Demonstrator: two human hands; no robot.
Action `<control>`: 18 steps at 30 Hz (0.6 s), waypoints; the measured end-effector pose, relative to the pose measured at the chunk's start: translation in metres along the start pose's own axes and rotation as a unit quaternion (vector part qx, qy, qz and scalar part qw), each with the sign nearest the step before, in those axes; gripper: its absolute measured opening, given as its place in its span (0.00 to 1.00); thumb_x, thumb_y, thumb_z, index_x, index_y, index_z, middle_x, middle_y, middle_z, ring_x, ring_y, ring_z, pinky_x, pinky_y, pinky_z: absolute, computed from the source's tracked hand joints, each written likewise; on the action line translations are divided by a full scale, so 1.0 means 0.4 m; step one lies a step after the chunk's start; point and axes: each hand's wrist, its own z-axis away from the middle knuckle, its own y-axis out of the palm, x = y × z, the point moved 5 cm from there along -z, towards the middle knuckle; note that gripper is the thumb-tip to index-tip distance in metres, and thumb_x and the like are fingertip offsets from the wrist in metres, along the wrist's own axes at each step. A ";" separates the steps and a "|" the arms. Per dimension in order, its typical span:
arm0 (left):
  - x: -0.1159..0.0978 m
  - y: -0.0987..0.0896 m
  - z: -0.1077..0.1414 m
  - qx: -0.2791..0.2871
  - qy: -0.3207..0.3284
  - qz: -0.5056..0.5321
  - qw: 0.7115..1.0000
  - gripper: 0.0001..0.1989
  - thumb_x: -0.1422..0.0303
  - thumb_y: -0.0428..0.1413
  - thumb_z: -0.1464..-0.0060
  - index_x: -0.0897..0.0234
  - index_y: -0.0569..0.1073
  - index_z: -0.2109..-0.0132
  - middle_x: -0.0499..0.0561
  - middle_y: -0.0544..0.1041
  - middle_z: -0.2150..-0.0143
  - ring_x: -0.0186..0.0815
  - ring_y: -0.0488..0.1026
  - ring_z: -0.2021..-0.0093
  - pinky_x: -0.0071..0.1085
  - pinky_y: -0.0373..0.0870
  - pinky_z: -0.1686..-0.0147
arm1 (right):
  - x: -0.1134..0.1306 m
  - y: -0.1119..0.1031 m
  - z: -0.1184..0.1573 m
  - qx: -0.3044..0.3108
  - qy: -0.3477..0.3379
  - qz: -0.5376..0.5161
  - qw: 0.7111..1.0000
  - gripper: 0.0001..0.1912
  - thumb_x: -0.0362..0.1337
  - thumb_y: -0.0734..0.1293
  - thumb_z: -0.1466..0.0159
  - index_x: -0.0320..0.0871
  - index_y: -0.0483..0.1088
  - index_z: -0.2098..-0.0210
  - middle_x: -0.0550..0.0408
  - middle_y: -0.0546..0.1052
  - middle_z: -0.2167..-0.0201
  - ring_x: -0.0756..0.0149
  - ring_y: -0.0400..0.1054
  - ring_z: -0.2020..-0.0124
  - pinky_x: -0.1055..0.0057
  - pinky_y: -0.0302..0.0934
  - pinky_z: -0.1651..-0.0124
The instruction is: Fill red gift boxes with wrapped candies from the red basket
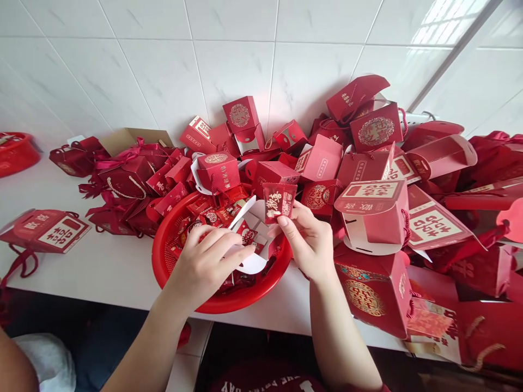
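Note:
Over a red plastic basket (pixel 249 304) of wrapped candies, my left hand (pixel 208 261) grips the near-left side of an opened gift box (pixel 263 256). The box shows its white inner flaps, and a red wrapped piece (pixel 248 234) lies inside it. Just right of the box, my right hand (pixel 308 237) pinches a red candy packet (pixel 279 202) with pale lettering between thumb and fingers. The packet is upright at the box's right rim. Part of the box is hidden behind my left fingers.
Red gift boxes (pixel 318 158) are heaped along the tiled wall, many with lids up. Tied boxes (pixel 126 174) stand left of the basket. One box (pixel 51 231) lies farther left, near another red basket (pixel 18 155). A person's arm (pixel 16 359) shows at lower left.

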 end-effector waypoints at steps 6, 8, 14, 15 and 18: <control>0.026 0.025 0.015 0.020 -0.031 0.076 0.996 0.16 0.82 0.55 0.41 0.62 0.78 0.50 0.55 0.81 0.46 0.47 0.74 0.39 0.45 0.70 0.42 | -0.008 -0.004 0.017 -0.012 0.023 -0.018 1.000 0.10 0.42 0.64 0.27 0.47 0.75 0.62 0.57 0.82 0.71 0.64 0.76 0.71 0.60 0.72 0.56; 0.032 0.034 0.023 0.031 -0.037 0.100 0.994 0.17 0.82 0.55 0.41 0.63 0.77 0.48 0.55 0.80 0.45 0.46 0.74 0.38 0.45 0.70 0.39 | 0.006 -0.016 0.021 -0.044 -0.008 0.035 0.998 0.10 0.41 0.65 0.28 0.47 0.74 0.64 0.57 0.80 0.73 0.63 0.75 0.69 0.61 0.70 0.56; 0.029 0.038 0.030 0.021 -0.046 0.124 0.991 0.17 0.84 0.54 0.42 0.65 0.76 0.49 0.54 0.82 0.51 0.42 0.78 0.45 0.41 0.74 0.45 | 0.013 -0.044 0.024 -0.049 0.011 0.228 0.972 0.12 0.47 0.70 0.31 0.46 0.75 0.57 0.60 0.77 0.75 0.63 0.71 0.70 0.63 0.65 0.57; 0.027 0.038 0.029 0.024 -0.047 0.126 0.991 0.17 0.85 0.54 0.42 0.65 0.76 0.50 0.55 0.82 0.51 0.42 0.78 0.45 0.42 0.74 0.45 | 0.010 -0.045 0.026 -0.036 0.023 0.227 0.973 0.13 0.48 0.70 0.31 0.46 0.75 0.55 0.60 0.78 0.74 0.64 0.70 0.70 0.64 0.65 0.57; 0.023 0.036 0.028 0.025 -0.053 0.132 0.990 0.17 0.85 0.52 0.43 0.65 0.76 0.52 0.54 0.81 0.52 0.43 0.78 0.44 0.42 0.75 0.43 | 0.007 -0.046 0.033 -0.017 0.040 0.189 0.981 0.10 0.46 0.68 0.29 0.47 0.75 0.56 0.60 0.80 0.71 0.64 0.72 0.68 0.66 0.65 0.57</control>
